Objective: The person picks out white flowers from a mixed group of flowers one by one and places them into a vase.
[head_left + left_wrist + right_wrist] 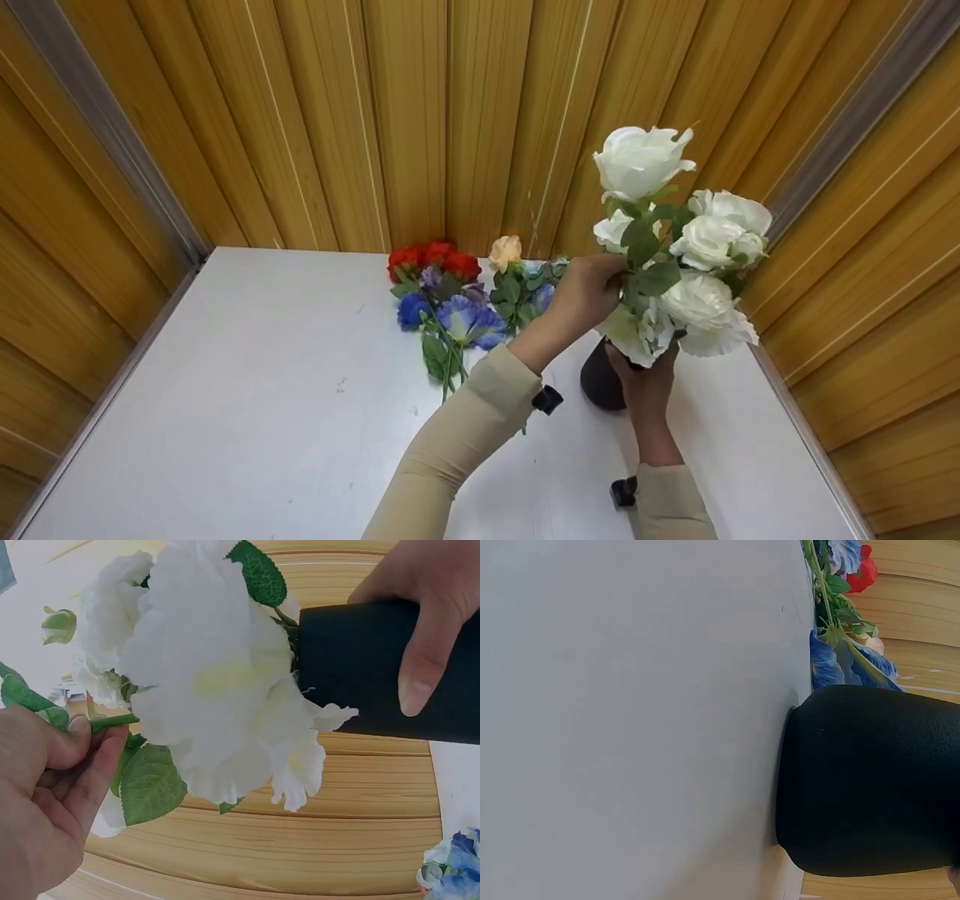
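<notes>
A black vase [602, 381] stands upright on the white table, holding a bunch of white artificial flowers [701, 300]. My right hand [651, 386] grips the vase near its neck; in the left wrist view its thumb [424, 671] lies along the dark side. Thumb and fingers of my left hand [589, 296] pinch a green stem [114, 722] among the blooms. A tall white rose [643, 161] rises above that hand. Leaves and petals hide where the stem enters the vase. The vase's base [799, 787] rests on the tabletop in the right wrist view.
Left of the vase, at the table's back, lie red flowers [435, 261], a blue flower [471, 321] and a peach rose [505, 253] with leafy stems. Wood-look panel walls [405, 127] enclose the white table [262, 390] at the back and sides.
</notes>
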`<state>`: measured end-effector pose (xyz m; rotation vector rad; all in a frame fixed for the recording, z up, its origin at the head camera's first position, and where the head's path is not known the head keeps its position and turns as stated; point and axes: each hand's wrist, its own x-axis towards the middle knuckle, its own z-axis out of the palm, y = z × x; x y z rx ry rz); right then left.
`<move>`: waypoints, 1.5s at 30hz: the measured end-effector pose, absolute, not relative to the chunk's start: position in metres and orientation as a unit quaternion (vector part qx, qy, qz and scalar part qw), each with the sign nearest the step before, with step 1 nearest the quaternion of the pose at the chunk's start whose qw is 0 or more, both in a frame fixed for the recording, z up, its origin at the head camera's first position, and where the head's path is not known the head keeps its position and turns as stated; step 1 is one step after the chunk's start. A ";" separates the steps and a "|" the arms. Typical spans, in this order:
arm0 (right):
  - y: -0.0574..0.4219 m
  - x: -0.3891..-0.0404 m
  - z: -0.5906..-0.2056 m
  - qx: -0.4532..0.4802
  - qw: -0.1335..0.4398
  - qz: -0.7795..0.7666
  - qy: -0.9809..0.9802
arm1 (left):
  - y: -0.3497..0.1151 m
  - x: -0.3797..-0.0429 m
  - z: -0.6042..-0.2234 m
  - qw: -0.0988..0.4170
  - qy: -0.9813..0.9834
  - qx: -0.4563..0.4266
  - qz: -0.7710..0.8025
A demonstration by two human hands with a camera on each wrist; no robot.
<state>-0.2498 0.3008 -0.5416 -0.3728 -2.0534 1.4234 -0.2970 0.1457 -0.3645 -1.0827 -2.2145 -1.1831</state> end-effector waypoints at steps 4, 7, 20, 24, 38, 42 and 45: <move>0.301 -0.249 -0.541 -0.141 0.312 0.540 -0.768 | 0.150 -0.295 -0.371 0.237 -0.783 -0.393 -0.420; 0.300 -0.250 -0.541 -0.140 0.318 0.541 -0.766 | 0.152 -0.292 -0.379 0.232 -0.768 -0.400 -0.443; 0.302 -0.254 -0.544 -0.114 0.307 0.541 -0.775 | 0.162 -0.291 -0.400 0.190 -0.806 -0.369 -0.421; 0.302 -0.255 -0.544 -0.109 0.312 0.534 -0.778 | 0.166 -0.291 -0.401 0.189 -0.832 -0.345 -0.390; 0.302 -0.250 -0.543 -0.114 0.315 0.523 -0.784 | 0.170 -0.296 -0.412 0.125 -0.866 -0.331 -0.354; 0.303 -0.249 -0.545 -0.126 0.302 0.534 -0.780 | 0.172 -0.297 -0.414 0.107 -0.876 -0.320 -0.345; 0.303 -0.248 -0.545 -0.132 0.293 0.537 -0.780 | 0.173 -0.298 -0.416 0.100 -0.878 -0.316 -0.344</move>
